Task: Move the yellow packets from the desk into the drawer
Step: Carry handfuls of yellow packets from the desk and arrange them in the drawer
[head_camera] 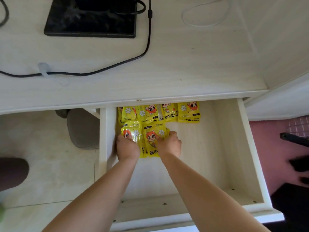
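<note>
I read the left hand [127,147] gripping one yellow hand-warmer packet [133,133] and the right hand [169,144] gripping the adjacent packet [153,139], at 11 o'clock in the open white drawer [209,156] below the pale woodgrain desk [184,64], with tiled floor [50,148] at 9 o'clock.

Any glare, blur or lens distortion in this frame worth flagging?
Head view: wide-angle distortion bows the front edge of the pale wooden desk; glare streaks the glossy yellow packets under the left hand; dark shapes at the right border are blurred.

Bright, even light; glare on yellow packets [134,133]; wide-angle bend at edges; blur far R.
</note>
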